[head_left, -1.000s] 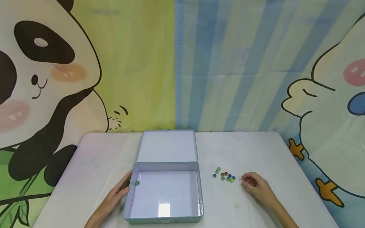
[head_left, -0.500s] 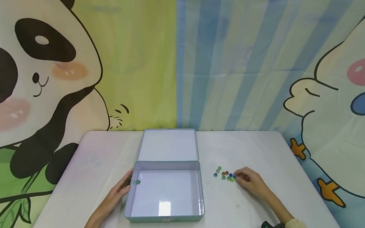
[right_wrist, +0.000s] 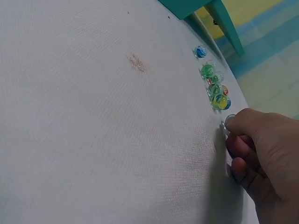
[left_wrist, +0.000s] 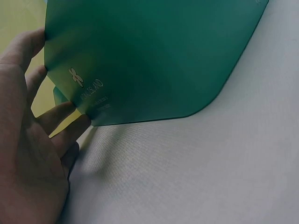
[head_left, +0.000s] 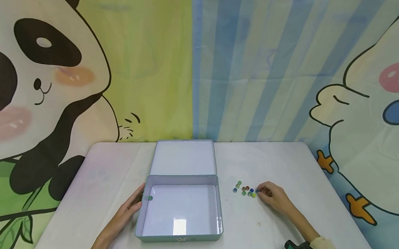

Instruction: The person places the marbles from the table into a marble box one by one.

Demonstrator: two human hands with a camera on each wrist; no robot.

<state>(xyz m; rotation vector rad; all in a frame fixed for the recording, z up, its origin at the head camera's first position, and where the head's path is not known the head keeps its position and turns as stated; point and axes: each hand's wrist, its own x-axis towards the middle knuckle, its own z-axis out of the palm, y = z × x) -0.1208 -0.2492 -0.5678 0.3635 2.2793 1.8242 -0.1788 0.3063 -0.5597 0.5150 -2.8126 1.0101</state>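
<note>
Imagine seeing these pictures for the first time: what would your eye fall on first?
Probably the huge cartoon panda at the left of the backdrop. Next, the open box on the white table, with one green marble inside, at its left. Then the right hand, pinching another marble beside a colourful cluster of marbles right of the box.

We see a green box (head_left: 195, 203), its lid (head_left: 183, 158) open behind. Inside, near its left wall, rests a green marble (head_left: 150, 198); right of the box lie glass marbles (head_left: 247, 188), the pinched marble (right_wrist: 230, 119) being farthest.
</note>
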